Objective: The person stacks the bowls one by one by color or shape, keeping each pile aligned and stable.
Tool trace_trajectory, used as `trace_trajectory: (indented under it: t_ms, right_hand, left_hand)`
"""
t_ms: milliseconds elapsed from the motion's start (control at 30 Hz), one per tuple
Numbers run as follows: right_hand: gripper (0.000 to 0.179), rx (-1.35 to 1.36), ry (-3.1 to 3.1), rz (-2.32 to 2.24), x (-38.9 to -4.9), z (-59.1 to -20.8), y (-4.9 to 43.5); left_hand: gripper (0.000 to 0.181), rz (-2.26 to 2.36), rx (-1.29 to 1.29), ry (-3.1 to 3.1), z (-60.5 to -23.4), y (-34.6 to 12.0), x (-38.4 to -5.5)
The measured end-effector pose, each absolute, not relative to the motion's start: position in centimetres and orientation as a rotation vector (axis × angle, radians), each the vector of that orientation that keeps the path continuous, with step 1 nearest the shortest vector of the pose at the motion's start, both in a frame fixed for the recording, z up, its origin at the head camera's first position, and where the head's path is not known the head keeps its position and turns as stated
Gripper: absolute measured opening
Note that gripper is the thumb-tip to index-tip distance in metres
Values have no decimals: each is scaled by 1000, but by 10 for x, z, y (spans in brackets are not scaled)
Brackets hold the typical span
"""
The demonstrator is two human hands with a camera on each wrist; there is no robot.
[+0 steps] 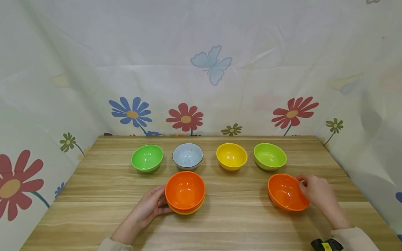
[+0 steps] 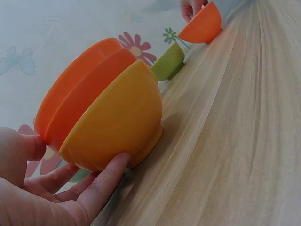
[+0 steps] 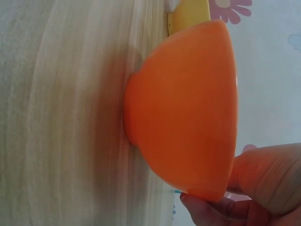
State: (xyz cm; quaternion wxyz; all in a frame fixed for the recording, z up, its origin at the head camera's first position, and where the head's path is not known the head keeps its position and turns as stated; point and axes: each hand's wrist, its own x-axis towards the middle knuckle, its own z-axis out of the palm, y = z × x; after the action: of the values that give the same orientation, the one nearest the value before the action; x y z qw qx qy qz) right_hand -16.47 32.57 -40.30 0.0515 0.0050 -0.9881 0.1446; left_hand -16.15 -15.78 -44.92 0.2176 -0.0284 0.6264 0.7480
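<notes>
Beside a nested stack of bowls, my left hand rests its fingers, fairly straight, on the outer side. The stack has an orange bowl on top, another orange bowl under it and a yellow-orange bowl at the bottom, standing on the table. The left thumb touches near the orange rims; a fingertip touches the lowest bowl. To the right, my right hand pinches the rim of a separate orange bowl. Its foot is at or very near the tabletop; I cannot tell whether it touches.
Along the back of the wooden table stand a green bowl, a pale blue bowl, a yellow bowl and a lime green bowl. A flower-printed curtain hangs behind and at the sides.
</notes>
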Motion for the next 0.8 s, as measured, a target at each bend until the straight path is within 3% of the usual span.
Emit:
trace_trajectory:
  t_ms: [800]
  right_hand:
    - [17, -12, -2958, 410, -163, -402, 321]
  left_hand:
    - [54, 2069, -76, 1737, -451, -158, -162]
